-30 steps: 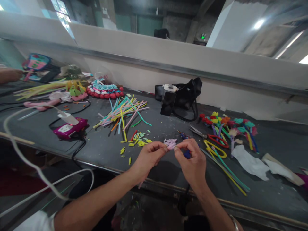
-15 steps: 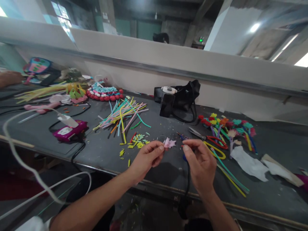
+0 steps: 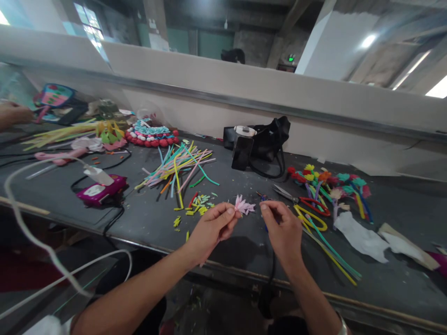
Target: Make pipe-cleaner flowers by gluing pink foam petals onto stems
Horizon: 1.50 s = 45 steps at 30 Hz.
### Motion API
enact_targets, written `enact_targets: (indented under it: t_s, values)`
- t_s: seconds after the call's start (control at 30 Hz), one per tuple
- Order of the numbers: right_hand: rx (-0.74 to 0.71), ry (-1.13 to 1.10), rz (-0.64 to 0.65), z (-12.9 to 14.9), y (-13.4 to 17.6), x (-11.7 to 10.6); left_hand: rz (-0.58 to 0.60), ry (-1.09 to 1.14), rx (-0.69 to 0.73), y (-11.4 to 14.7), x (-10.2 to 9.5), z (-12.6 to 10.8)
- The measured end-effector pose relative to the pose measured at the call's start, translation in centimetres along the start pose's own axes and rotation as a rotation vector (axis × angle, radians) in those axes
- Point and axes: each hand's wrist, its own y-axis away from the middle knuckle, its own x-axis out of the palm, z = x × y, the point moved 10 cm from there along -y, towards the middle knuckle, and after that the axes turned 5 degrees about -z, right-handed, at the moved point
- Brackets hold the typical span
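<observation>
Your left hand point(image 3: 213, 225) now pinches the small pink fuzzy flower point(image 3: 243, 205) alone; your right hand point(image 3: 281, 225) has let go, fingers curled just beside it.

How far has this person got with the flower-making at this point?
Done: a bunch of finished flowers lies at right. In hand: the left hand pinches a pink flower head; the right hand is beside it, not touching it. Left: a pile of uncut sticks on the table, so plenty remains.

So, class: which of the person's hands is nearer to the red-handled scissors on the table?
Right. The right hand is just left of the red-handled scissors; the left hand, pinching a pink flower, sits farther left.
</observation>
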Motion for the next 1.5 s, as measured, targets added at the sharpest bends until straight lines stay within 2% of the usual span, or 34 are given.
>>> enact_targets:
  t_s: [0.17, 0.4, 0.5, 0.63, 0.8, 1.0, 1.23, 1.5]
  values:
    - [0.038, 0.006, 0.15, -1.5, 0.3, 2.8, -0.023, -0.011, 0.038, 0.1, -0.4, -0.9]
    - [-0.074, 0.043, 0.377, -1.2, 2.5, 7.5, -0.146, 0.061, 0.149, 0.1, -2.8, -3.6]
    - [-0.115, 0.079, 0.443, -0.9, 3.5, 8.9, -0.145, 0.053, 0.134, 0.1, -3.1, -3.4]
    - [-0.14, 0.135, 0.477, -0.7, 4.1, 9.8, -0.148, 0.04, 0.114, 0.1, -3.2, -2.7]
    - [-0.12, 0.133, 0.45, -0.6, 3.6, 9.3, -0.155, 0.021, 0.113, -0.1, -3.0, -2.4]
    - [-0.089, 0.048, 0.388, 0.6, 2.4, 6.7, -0.173, -0.035, 0.09, -0.3, -2.9, -1.7]
    - [-0.2, 0.045, 0.378, 3.1, 2.8, 4.4, -0.109, -0.062, 0.058, -0.6, -1.4, -0.3]
    - [-0.254, 0.151, 0.292, 3.6, 3.1, 3.2, -0.083, -0.073, -0.009, -0.8, -0.5, 0.9]
